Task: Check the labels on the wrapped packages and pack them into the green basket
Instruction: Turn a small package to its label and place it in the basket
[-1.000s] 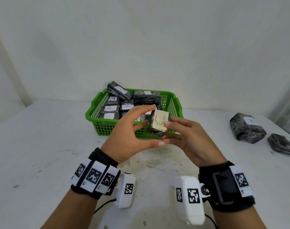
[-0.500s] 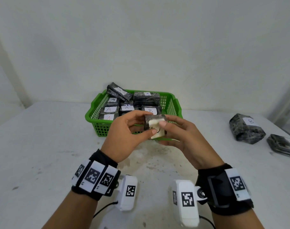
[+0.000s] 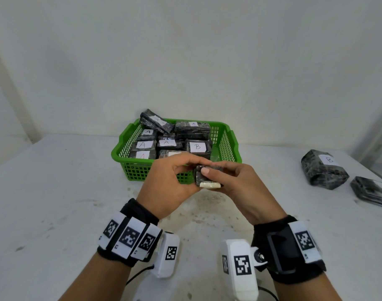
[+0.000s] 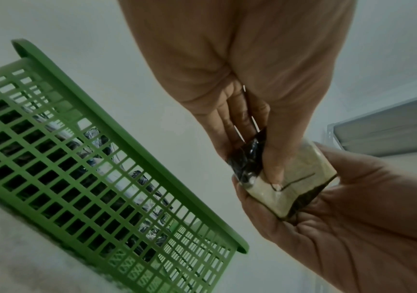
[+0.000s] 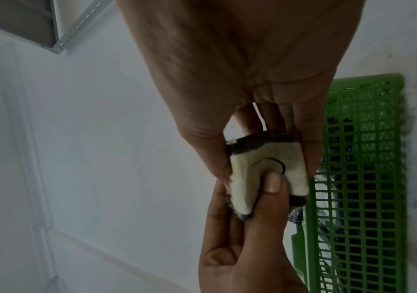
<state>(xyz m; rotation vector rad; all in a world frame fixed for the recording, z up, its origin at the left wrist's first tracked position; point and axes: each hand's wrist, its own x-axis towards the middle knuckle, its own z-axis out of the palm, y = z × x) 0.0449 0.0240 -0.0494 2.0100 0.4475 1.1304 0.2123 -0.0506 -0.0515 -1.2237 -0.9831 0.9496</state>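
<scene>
A small dark wrapped package (image 3: 204, 178) is held between both hands just in front of the green basket (image 3: 120, 153). My left hand (image 3: 196, 175) pinches its left end, thumb below and fingers on top. My right hand (image 3: 215, 173) grips the right end, with the thumb pressed on its top. In the wrist views its white label (image 4: 300, 178) (image 5: 255, 158) faces down toward the wrists and bears a curved handwritten mark. The left thumb (image 5: 272, 184) lies on the label. The basket holds several wrapped packages labelled A and one labelled B (image 3: 197, 146).
On the white table at the right lie a wrapped package labelled B (image 3: 324, 168) and a flatter dark package (image 3: 372, 192) near the edge. A white wall stands close behind the basket. The basket's mesh wall (image 4: 127, 148) (image 5: 362, 178) is close to both hands.
The package has tipped from label facing me to label facing down, only its lower edge showing. Both hands have dropped slightly, still holding it.
</scene>
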